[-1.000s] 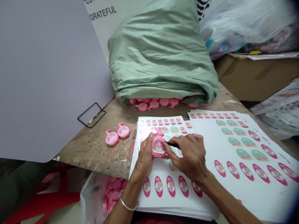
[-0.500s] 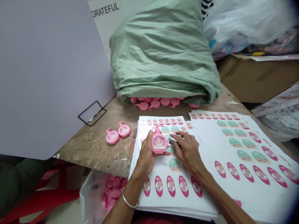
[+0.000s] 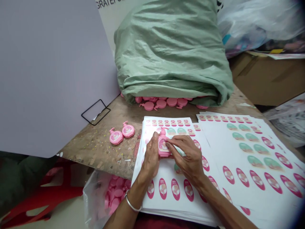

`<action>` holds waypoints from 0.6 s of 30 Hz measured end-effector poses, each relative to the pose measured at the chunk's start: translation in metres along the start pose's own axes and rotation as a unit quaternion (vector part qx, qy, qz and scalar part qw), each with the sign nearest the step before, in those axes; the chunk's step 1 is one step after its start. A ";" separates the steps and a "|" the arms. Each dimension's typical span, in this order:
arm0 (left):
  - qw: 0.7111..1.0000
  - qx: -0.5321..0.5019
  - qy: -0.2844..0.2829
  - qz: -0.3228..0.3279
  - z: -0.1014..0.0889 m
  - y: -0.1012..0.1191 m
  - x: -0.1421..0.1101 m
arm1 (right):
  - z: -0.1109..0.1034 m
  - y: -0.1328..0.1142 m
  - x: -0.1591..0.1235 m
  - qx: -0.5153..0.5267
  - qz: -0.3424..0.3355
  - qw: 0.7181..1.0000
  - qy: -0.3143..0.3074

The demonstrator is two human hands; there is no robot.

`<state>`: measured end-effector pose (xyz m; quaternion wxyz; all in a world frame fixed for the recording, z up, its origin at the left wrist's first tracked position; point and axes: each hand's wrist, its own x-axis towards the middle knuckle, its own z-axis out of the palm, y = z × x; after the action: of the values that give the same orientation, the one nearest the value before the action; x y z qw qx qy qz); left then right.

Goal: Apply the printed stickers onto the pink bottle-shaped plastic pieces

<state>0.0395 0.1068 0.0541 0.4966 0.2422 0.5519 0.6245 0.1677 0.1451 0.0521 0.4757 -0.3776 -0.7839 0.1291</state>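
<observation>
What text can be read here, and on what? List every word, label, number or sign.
"GRATEFU": white panel behind the green bag, cut off by the picture's top edge.
"BABY", probably: oval stickers; their smaller print is unreadable.
Too small or blurred: labels on the pink bottles, top-row stickers, white plastic at right.

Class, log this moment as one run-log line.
left hand: holds pink bottle | right hand: fingers at bottle's front | nearby: two labelled bottles on table, sticker sheets
</observation>
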 end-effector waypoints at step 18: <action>0.975 -0.102 -0.127 -0.153 0.008 0.013 -0.001 | -0.039 -0.020 0.026 0.212 0.258 0.934 -0.129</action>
<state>0.0419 0.1105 0.0685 0.6746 0.1804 0.4482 0.5582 0.1846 0.1436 0.1003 0.3901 -0.4370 -0.6686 0.4581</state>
